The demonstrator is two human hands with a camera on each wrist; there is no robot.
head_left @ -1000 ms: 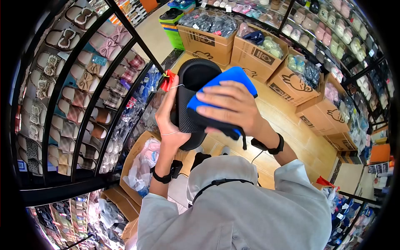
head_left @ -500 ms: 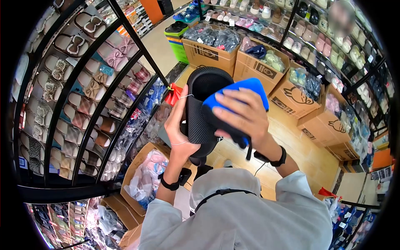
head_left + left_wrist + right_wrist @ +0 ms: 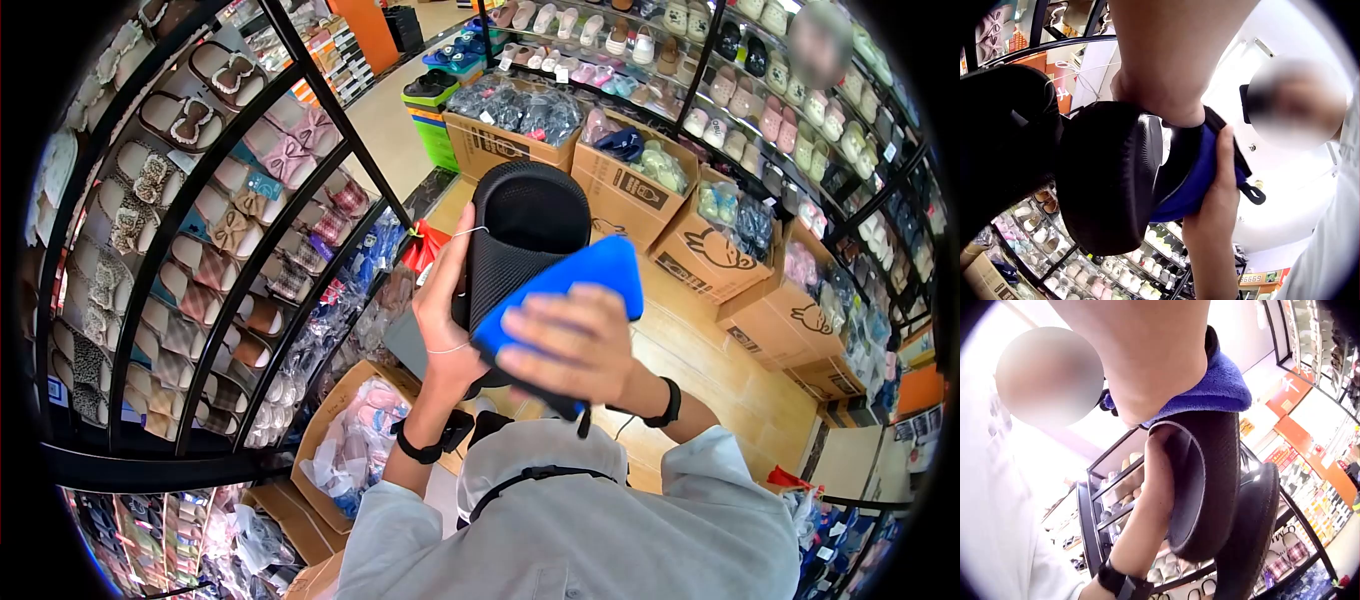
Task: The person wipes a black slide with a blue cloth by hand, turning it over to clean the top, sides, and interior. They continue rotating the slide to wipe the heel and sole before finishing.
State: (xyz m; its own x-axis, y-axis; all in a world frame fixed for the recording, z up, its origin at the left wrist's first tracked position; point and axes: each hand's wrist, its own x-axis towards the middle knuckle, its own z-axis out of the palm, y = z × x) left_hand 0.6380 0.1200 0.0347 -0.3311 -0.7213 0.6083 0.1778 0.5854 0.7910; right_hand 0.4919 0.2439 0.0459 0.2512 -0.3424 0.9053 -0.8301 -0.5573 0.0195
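A black slipper [image 3: 531, 208] with a textured strap is held up before the chest, its opening facing up in the head view. My left hand [image 3: 446, 318] grips its left side, a white string running from the slipper near the fingers. Across the lower right part lies a blue plush cloth or mitt [image 3: 575, 285] with black parts, and my right hand [image 3: 571, 345] presses it there. In the right wrist view a second black slipper [image 3: 1252, 525] hangs beside the first [image 3: 1219, 487]; the blue plush [image 3: 1225, 384] touches the strap's upper end.
A curved black rack [image 3: 215, 215] of slippers stands at the left, with a red tag or bag [image 3: 427, 247] at its edge. Cardboard boxes [image 3: 640, 190] of bagged footwear line the far side and right. An open box [image 3: 325, 440] stands lower left, and shoe shelves rise behind.
In the head view, both hands and the slipper have shifted right. The blue cloth has moved down from beside the slipper's opening to its strap, with my right hand still on it.
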